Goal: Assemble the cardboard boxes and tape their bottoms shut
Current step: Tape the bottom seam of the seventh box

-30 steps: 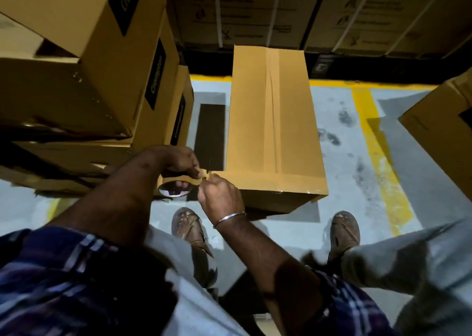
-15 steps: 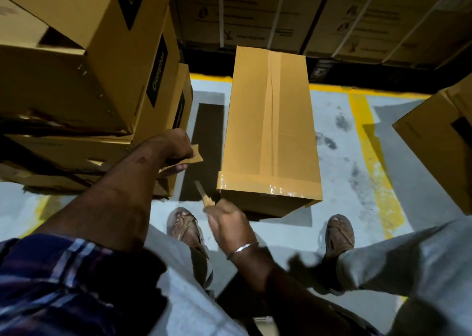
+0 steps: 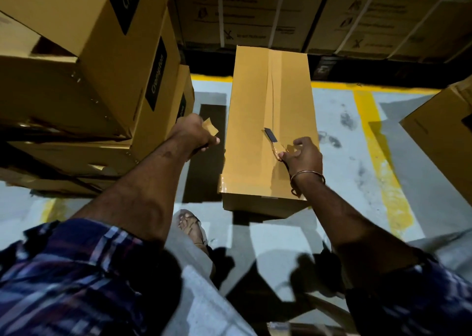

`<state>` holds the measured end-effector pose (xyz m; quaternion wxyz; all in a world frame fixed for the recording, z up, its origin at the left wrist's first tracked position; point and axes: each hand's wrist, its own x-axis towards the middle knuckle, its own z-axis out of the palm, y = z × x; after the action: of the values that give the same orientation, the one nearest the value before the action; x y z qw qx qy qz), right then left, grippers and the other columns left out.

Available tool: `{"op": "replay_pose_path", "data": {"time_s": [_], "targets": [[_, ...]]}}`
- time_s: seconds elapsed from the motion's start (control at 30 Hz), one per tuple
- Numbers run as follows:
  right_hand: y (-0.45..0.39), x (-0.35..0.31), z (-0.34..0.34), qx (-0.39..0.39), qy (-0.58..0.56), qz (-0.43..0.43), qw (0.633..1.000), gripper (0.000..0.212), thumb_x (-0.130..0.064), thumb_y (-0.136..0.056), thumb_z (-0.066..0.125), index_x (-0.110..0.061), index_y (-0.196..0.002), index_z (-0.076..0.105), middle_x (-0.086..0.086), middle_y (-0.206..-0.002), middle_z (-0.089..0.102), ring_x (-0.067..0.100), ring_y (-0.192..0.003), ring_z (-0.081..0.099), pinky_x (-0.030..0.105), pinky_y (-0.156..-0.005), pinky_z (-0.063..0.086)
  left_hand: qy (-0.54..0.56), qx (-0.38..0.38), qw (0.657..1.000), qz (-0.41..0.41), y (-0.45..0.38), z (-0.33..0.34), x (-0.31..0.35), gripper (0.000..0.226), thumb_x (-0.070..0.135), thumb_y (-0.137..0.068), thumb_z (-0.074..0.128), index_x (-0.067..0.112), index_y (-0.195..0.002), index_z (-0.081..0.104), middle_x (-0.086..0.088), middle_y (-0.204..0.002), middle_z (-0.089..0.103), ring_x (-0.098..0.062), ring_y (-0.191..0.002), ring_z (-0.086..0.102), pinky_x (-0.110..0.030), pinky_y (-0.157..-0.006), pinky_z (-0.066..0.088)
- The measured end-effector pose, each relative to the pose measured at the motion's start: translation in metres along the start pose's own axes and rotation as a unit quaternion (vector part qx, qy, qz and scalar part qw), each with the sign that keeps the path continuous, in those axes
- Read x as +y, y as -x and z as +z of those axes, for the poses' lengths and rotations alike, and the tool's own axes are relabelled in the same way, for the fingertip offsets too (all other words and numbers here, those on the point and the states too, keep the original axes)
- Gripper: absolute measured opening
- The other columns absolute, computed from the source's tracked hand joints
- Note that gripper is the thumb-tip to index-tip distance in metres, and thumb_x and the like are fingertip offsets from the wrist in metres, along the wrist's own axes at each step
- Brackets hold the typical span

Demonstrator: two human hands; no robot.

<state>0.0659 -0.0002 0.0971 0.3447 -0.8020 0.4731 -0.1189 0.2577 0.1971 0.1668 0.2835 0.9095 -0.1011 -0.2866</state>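
The right hand (image 3: 302, 154) grips a blade (image 3: 270, 135) over the box (image 3: 255, 131); the left hand (image 3: 195, 134) seemingly holds tape (image 3: 210, 128) (roll hidden). Park the blade clear before moving the box.

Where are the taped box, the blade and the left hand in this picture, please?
taped box (image 3: 249, 131): head view, bare left half of its top face.
blade (image 3: 270, 134): head view, middle of the dark blade.
left hand (image 3: 195, 134): head view, back of the hand.

Tan cardboard box (image 3: 258, 121); grey floor (image 3: 339, 182) – yellow line (image 3: 378, 157); sleeve (image 3: 76, 272) – blue-white plaid.
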Motion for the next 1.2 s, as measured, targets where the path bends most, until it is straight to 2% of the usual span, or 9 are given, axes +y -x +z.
{"op": "replay_pose_path", "data": {"time_s": [0.1,0.2,0.27,0.5,0.6,0.7,0.97,1.07,1.2], "targets": [[0.029,-0.006,0.008,0.035,0.007,-0.197,0.98,0.016,-0.015,-0.094,0.064,-0.019,-0.109,0.07,0.003,-0.108,0.062,0.02,-0.091,0.06,0.036,-0.08,0.054,-0.001,0.002,1.0,-0.011,-0.002,-0.002,-0.002,0.035,0.03,-0.085,0.085,0.014,-0.106,0.061,-0.008,-0.089,0.07,-0.02,-0.079,0.072,-0.038,-0.073,0.064],[0.072,-0.019,0.038,-0.08,0.083,-0.448,0.886,0.026,-0.02,-0.097,0.057,-0.015,-0.117,0.073,0.004,-0.116,0.067,0.025,-0.108,0.057,0.036,-0.087,0.046,0.005,0.004,1.0,-0.011,-0.002,-0.002,-0.004,0.037,0.031,-0.084,0.086,0.013,-0.107,0.063,-0.008,-0.088,0.071,-0.021,-0.079,0.073,-0.042,-0.078,0.065],[0.084,-0.021,0.063,-0.128,0.174,-0.53,0.82,0.028,-0.028,-0.097,0.057,-0.018,-0.118,0.072,0.001,-0.123,0.068,0.025,-0.122,0.055,0.04,-0.094,0.045,-0.004,0.008,1.0,-0.003,0.0,-0.002,-0.004,0.037,0.033,-0.082,0.087,0.014,-0.104,0.064,-0.007,-0.086,0.071,-0.019,-0.076,0.071,-0.038,-0.07,0.063],[0.069,-0.02,0.093,-0.166,0.371,-0.615,0.675,0.01,-0.021,-0.083,0.073,-0.025,-0.088,0.08,-0.002,-0.107,0.064,0.03,-0.129,0.047,0.052,-0.115,0.034,-0.024,0.004,1.0,0.009,0.003,-0.007,-0.007,0.042,0.035,-0.082,0.088,0.013,-0.107,0.063,-0.005,-0.085,0.07,-0.016,-0.07,0.069,-0.032,-0.059,0.056],[0.073,-0.016,0.091,-0.146,0.438,-0.631,0.624,0.025,-0.024,-0.098,0.057,-0.026,-0.112,0.077,0.004,-0.14,0.055,0.04,-0.149,0.025,0.06,-0.122,0.017,-0.021,0.007,1.0,0.016,0.002,-0.009,-0.006,0.042,0.031,-0.086,0.084,0.018,-0.117,0.06,0.0,-0.086,0.061,-0.011,-0.069,0.062,-0.026,-0.051,0.045],[0.083,-0.002,0.088,-0.099,0.553,-0.621,0.546,0.051,-0.027,-0.107,0.031,-0.018,-0.157,0.036,0.007,-0.167,0.021,0.047,-0.154,-0.013,0.064,-0.123,0.0,-0.014,0.002,1.0,0.018,-0.001,-0.009,-0.007,0.05,0.029,-0.086,0.084,0.015,-0.128,0.06,-0.001,-0.088,0.06,-0.013,-0.072,0.064,-0.025,-0.051,0.046],[0.086,0.02,0.069,-0.17,0.522,-0.611,0.57,0.059,-0.029,-0.101,0.046,-0.03,-0.158,0.032,0.009,-0.172,0.002,0.035,-0.152,-0.029,0.05,-0.124,-0.015,-0.012,0.013,1.0,0.025,0.002,-0.007,-0.006,0.059,0.026,-0.089,0.081,0.013,-0.139,0.055,0.002,-0.082,0.049,-0.011,-0.069,0.054,-0.026,-0.052,0.041],[0.072,0.039,0.048,-0.193,0.479,-0.624,0.586,0.073,-0.03,-0.1,0.053,-0.03,-0.163,0.017,0.012,-0.17,-0.015,0.03,-0.155,-0.023,0.046,-0.125,-0.013,-0.018,0.006,0.999,0.028,0.004,-0.006,-0.007,0.06,0.026,-0.087,0.082,0.013,-0.139,0.055,0.0,-0.084,0.053,-0.014,-0.073,0.06,-0.029,-0.055,0.048],[0.059,0.06,0.014,-0.238,0.434,-0.648,0.579,0.072,-0.026,-0.092,0.066,-0.023,-0.158,0.037,0.015,-0.171,0.003,0.025,-0.158,0.0,0.044,-0.128,0.004,-0.027,-0.003,0.999,0.026,0.006,-0.006,-0.005,0.059,0.027,-0.087,0.083,0.012,-0.137,0.056,-0.002,-0.086,0.054,-0.016,-0.074,0.06,-0.031,-0.058,0.049]]}}
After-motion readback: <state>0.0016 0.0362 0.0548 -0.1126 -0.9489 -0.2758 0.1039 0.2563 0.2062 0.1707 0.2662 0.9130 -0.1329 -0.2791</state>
